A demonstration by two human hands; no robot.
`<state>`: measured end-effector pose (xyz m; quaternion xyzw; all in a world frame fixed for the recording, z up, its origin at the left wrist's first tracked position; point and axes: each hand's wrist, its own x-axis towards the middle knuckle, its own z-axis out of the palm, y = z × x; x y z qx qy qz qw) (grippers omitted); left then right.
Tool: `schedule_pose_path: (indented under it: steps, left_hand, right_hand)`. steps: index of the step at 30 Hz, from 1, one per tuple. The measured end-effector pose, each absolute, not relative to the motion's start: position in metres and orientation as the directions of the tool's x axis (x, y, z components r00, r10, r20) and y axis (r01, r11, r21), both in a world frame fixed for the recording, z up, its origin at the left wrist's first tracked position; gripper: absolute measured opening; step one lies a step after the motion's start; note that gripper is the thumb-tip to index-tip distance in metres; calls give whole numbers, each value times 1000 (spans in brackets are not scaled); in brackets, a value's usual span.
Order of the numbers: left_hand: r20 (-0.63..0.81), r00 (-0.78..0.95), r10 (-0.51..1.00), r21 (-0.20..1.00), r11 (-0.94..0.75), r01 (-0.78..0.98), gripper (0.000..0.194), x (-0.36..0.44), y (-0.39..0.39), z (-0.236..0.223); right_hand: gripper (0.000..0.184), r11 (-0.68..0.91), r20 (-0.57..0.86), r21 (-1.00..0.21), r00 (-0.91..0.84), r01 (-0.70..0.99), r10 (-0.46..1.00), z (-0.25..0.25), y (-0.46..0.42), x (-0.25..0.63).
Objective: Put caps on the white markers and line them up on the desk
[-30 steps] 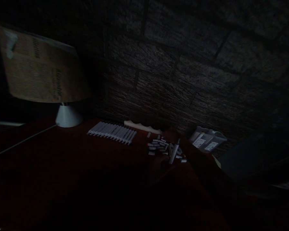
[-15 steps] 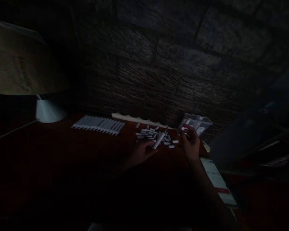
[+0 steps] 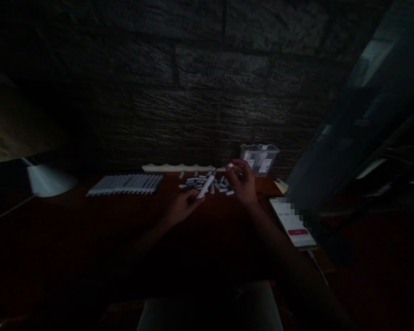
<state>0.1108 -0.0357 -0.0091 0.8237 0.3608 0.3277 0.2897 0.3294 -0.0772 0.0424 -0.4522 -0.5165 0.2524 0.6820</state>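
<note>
My left hand (image 3: 180,207) is closed around the lower part of a white marker (image 3: 206,185), which tilts up to the right with its dark tip bare. Just right of that tip, my right hand (image 3: 244,185) pinches a small red-and-white marker cap (image 3: 231,164); cap and tip are apart. Beneath and behind the marker, several loose caps (image 3: 222,185) lie scattered on the dark red-brown desk (image 3: 124,220). To the left, several white markers (image 3: 126,184) lie side by side in a neat row. Dim light hides much of my fingers' detail.
A clear plastic box (image 3: 264,158) stands behind my right hand, against the stone wall (image 3: 200,105). A pale wavy-edged strip (image 3: 179,168) runs along the wall's foot. At right lies a lit phone (image 3: 293,225) with a cable. A lamp (image 3: 48,180) stands far left.
The view has turned, so everything sits further left. My right hand has brought the cap away from the clear box and closer to the marker's tip. My left hand still holds the marker.
</note>
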Motion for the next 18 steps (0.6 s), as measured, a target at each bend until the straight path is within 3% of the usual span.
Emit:
schedule_pose_path:
  steps: [10,18]
  left_hand:
    - [342,548,763,661,-610,437,30,111,-39,-7]
    - [393,520,758,658,-627,417,22,108,-36,-9]
  right_hand:
    - [33,441,474,-878,214,186,854,27,-69,328]
    - [37,486,473,-870,408,81,780,35,-73,331]
